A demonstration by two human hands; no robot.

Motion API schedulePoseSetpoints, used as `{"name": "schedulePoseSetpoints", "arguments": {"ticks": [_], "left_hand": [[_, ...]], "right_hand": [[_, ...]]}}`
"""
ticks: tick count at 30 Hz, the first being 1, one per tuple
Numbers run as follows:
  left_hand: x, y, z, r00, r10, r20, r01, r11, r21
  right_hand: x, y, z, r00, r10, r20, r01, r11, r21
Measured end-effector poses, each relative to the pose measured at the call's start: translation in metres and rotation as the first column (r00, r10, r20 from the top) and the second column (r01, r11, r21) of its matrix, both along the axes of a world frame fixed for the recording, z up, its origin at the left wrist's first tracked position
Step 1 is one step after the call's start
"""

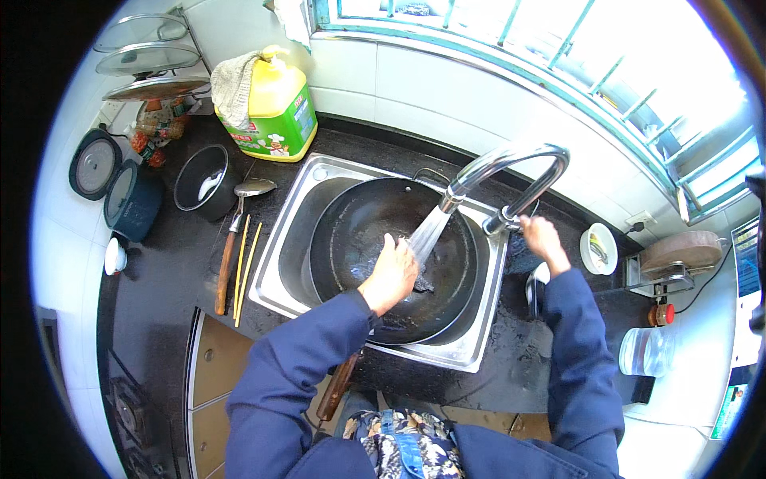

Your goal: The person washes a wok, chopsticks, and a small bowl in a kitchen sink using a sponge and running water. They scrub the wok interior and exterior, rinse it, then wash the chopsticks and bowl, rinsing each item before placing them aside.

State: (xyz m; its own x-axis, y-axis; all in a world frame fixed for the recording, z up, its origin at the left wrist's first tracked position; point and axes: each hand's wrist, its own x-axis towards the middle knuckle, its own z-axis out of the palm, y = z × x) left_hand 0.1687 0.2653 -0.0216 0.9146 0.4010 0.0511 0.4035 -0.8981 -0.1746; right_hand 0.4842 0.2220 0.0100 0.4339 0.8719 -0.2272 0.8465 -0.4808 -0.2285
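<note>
A black wok point(341, 239) rests in the stainless steel sink point(281, 263), its wooden handle point(336, 392) sticking out over the front edge. From the curved chrome faucet point(508, 158) a stream of water point(428, 239) runs down into the wok. My left hand point(392, 275) is over the wok at the edge of this stream, thumb raised; its palm side is hidden, so whether it holds anything is unclear. Some water lies in the wok's bottom near my fingers. At the faucet's base, my right hand point(541, 239) grips the lever point(514, 223).
Left of the sink lie yellow chopsticks point(246, 275) and a ladle point(227, 257) with a wooden handle, near a dark pot point(203, 179). A large detergent jug point(275, 114) draped with a cloth point(233, 87) stands behind. A white bowl point(598, 248) and chopping board point(682, 250) are at right.
</note>
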Motion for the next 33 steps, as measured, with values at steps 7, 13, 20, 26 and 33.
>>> {"name": "schedulePoseSetpoints", "arguments": {"ticks": [7,13,20,26,33], "left_hand": [[0.020,0.021,-0.027,0.727,0.656,-0.202,0.444,-0.674,-0.590],[0.023,0.007,-0.068,0.374,0.889,-0.264,0.755,-0.457,-0.470],[0.045,-0.015,-0.038,0.095,0.922,-0.376,0.814,-0.289,-0.504],[0.041,-0.008,-0.018,0.292,0.919,-0.265,0.715,-0.393,-0.578],[-0.007,-0.024,-0.018,0.613,0.789,0.038,0.292,-0.182,-0.939]], "right_hand": [[-0.150,-0.004,-0.035,-0.433,-0.049,-0.900,0.162,0.978,-0.131],[-0.210,0.033,-0.105,-0.470,-0.001,-0.882,0.642,0.686,-0.343],[-0.198,0.025,-0.091,0.908,0.228,-0.352,-0.073,0.912,0.403],[-0.229,-0.003,-0.061,0.197,0.038,-0.980,0.421,0.899,0.119],[-0.176,0.022,-0.087,0.415,0.232,-0.880,-0.030,0.970,0.242]]}}
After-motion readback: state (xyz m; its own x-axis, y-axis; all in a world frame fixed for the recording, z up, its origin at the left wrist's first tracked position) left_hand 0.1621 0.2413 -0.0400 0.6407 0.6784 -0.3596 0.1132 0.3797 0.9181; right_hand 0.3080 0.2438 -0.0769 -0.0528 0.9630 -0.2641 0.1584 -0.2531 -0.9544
